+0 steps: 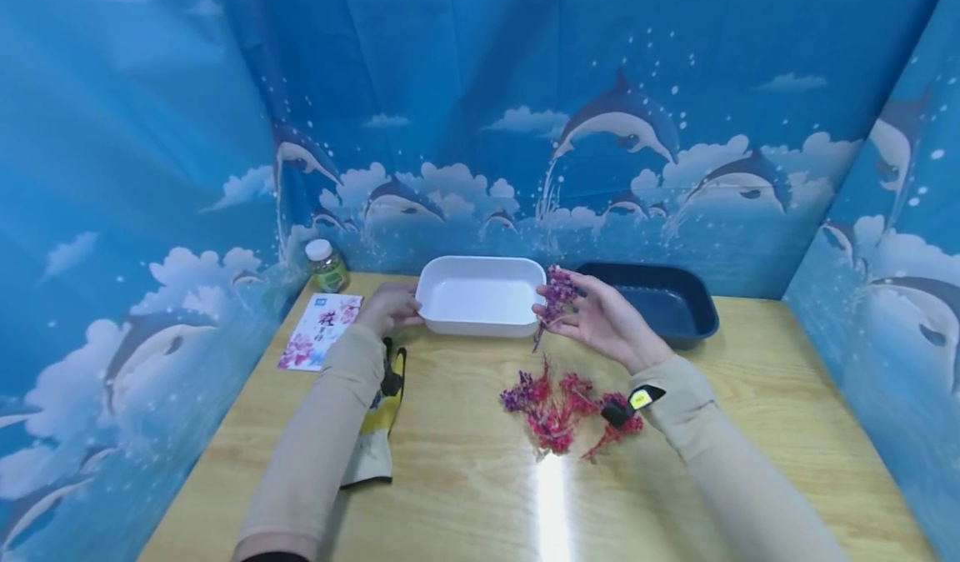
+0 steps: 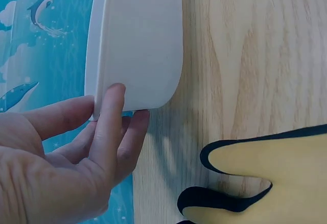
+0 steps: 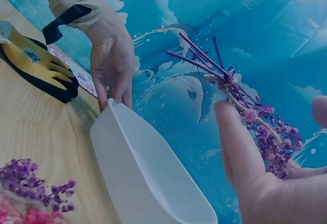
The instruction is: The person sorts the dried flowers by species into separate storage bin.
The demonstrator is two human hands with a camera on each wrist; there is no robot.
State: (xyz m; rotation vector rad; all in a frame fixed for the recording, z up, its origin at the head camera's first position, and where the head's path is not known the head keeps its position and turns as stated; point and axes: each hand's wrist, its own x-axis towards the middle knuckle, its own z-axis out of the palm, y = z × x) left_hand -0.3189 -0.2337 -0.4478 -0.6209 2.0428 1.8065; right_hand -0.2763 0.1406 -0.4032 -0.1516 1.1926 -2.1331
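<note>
At its left end, a white rectangular plastic tub (image 1: 480,295) is pinched by my left hand (image 1: 390,305); the thumb and fingers meet at the rim (image 2: 97,81) in the left wrist view. Beside the tub's right end, my right hand (image 1: 603,316) holds a small bunch of purple dried flowers (image 1: 558,295). Bare stems of that bunch (image 3: 271,137) stick out past the thumb in the right wrist view. More dried flowers, pink and purple (image 1: 551,412), lie on the table below the right hand.
A dark blue tub (image 1: 678,295) stands at the back right, partly behind the right hand. On the left are a lidded jar (image 1: 327,268), a flower-printed booklet (image 1: 318,333) and a yellow-and-black work glove (image 1: 378,429). A dolphin-print curtain (image 1: 480,128) borders the wooden table (image 1: 450,495).
</note>
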